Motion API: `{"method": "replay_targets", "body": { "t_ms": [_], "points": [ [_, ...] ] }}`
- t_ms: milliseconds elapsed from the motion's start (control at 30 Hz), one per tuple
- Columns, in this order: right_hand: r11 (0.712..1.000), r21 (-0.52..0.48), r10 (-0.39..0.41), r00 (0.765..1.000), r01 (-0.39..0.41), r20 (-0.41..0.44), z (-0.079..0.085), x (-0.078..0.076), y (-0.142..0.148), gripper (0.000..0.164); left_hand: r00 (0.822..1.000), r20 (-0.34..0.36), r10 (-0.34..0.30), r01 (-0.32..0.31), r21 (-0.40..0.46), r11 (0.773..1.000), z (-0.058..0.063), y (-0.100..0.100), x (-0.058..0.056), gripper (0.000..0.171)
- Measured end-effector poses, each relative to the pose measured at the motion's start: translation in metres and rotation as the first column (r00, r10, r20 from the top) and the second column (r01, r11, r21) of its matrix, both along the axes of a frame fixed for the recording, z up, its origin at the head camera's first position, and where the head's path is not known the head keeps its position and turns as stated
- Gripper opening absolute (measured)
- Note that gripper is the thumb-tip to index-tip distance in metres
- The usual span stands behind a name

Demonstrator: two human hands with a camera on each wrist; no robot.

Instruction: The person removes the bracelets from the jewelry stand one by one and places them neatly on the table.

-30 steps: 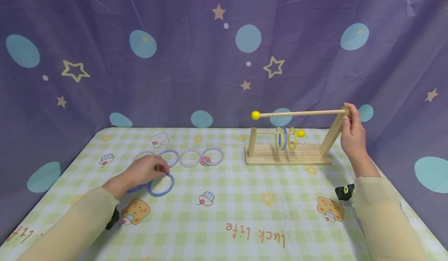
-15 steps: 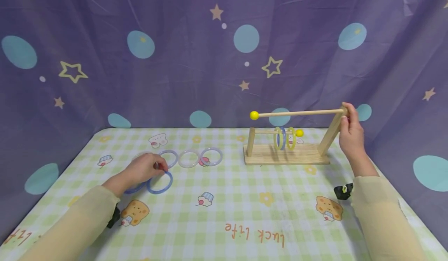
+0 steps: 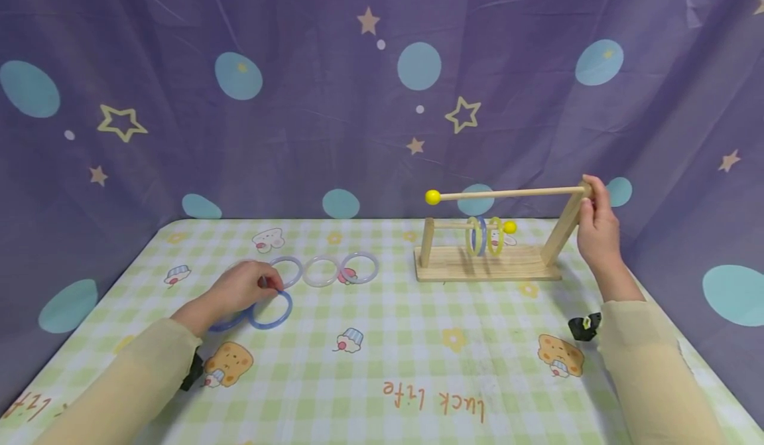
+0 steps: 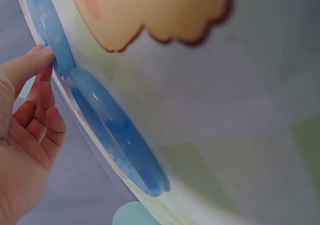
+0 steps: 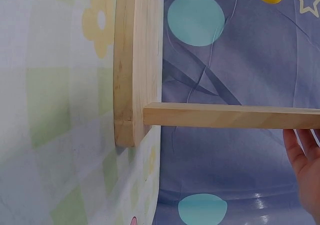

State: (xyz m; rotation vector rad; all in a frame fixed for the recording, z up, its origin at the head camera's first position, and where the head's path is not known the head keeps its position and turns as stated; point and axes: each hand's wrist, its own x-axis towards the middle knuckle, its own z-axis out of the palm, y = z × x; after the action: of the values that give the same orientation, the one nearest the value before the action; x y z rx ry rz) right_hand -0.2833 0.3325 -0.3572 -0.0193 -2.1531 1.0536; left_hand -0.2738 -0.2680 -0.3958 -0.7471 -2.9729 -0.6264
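My left hand (image 3: pixel 245 287) pinches the far edge of a blue ring (image 3: pixel 289 308) between thumb and fingers, close over the tablecloth. Beside it lies a second blue ring (image 3: pixel 229 324), partly hidden by the hand; in the left wrist view this ring (image 4: pixel 120 120) overlaps the pinched one (image 4: pixel 52 27). My right hand (image 3: pixel 599 229) holds the top of the taller, slanted post (image 3: pixel 564 229) of a wooden ring stand (image 3: pixel 453 272). Yellow and blue rings (image 3: pixel 495 236) hang on its lower rod, while the upper rod (image 3: pixel 507 193), tipped with a yellow ball, carries none.
Behind the left hand runs a row of pale rings: a lavender one (image 3: pixel 360 268), a clear one (image 3: pixel 321 271), a purplish one (image 3: pixel 292 271) and another mostly covered by the hand. A checked tablecloth (image 3: pixel 358 385) lies beneath; a purple curtain (image 3: pixel 298 133) hangs behind.
The pinched blue ring has shifted very slightly away from the person, with the left hand on it. The right hand stays on the post. The view has drifted a little.
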Motion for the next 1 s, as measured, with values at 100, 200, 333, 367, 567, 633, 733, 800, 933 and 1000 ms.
{"method": "replay_targets", "body": {
  "t_ms": [100, 200, 333, 367, 567, 633, 733, 800, 933, 1000],
  "points": [
    [1.0, 0.001, 0.001, 1.0, -0.001, -0.002, 0.0, 0.0, 0.0, 0.039, 1.0, 0.002, 0.007, -0.007, 0.002, 1.0, -0.001, -0.001, 0.0, 0.015],
    [1.0, 0.001, 0.003, 1.0, -0.003, -0.004, -0.001, 0.001, 0.0, 0.039, 1.0, 0.002, 0.008, -0.008, 0.003, 1.0, -0.001, -0.001, -0.001, 0.015],
    [1.0, 0.003, 0.005, 1.0, -0.005, -0.003, 0.0, 0.001, 0.001, 0.039, 1.0, 0.005, 0.019, -0.019, -0.001, 1.0, -0.001, -0.001, -0.001, 0.015],
    [1.0, 0.003, 0.007, 1.0, -0.007, -0.004, 0.0, 0.001, 0.001, 0.039, 1.0, 0.007, 0.023, -0.023, -0.002, 1.0, -0.001, 0.0, -0.001, 0.015],
    [1.0, 0.005, 0.007, 1.0, -0.007, -0.007, 0.0, 0.0, 0.001, 0.039, 1.0, 0.016, 0.024, -0.024, -0.01, 1.0, -0.001, -0.001, -0.002, 0.014],
    [1.0, 0.005, 0.004, 1.0, -0.004, -0.008, -0.001, 0.0, 0.001, 0.039, 0.999, 0.02, 0.025, -0.025, -0.009, 1.0, -0.001, -0.001, -0.002, 0.014],
    [1.0, 0.0, 0.003, 1.0, -0.003, -0.01, -0.001, -0.001, 0.001, 0.039, 0.999, 0.017, 0.029, -0.029, -0.003, 1.0, 0.0, 0.001, -0.003, 0.013],
    [1.0, -0.002, 0.004, 1.0, -0.004, -0.011, -0.001, -0.001, 0.001, 0.038, 1.0, 0.009, 0.03, -0.03, 0.004, 1.0, 0.002, 0.004, -0.003, 0.012],
    [1.0, 0.0, 0.005, 1.0, -0.005, -0.008, -0.001, -0.001, 0.001, 0.039, 1.0, -0.014, -0.007, 0.008, 0.031, 0.999, 0.007, 0.017, -0.003, 0.009],
    [1.0, -0.002, 0.007, 1.0, -0.007, -0.006, -0.001, -0.001, 0.001, 0.039, 0.999, -0.01, -0.045, 0.046, 0.06, 0.997, 0.011, 0.026, -0.003, 0.008]
  ]
}}
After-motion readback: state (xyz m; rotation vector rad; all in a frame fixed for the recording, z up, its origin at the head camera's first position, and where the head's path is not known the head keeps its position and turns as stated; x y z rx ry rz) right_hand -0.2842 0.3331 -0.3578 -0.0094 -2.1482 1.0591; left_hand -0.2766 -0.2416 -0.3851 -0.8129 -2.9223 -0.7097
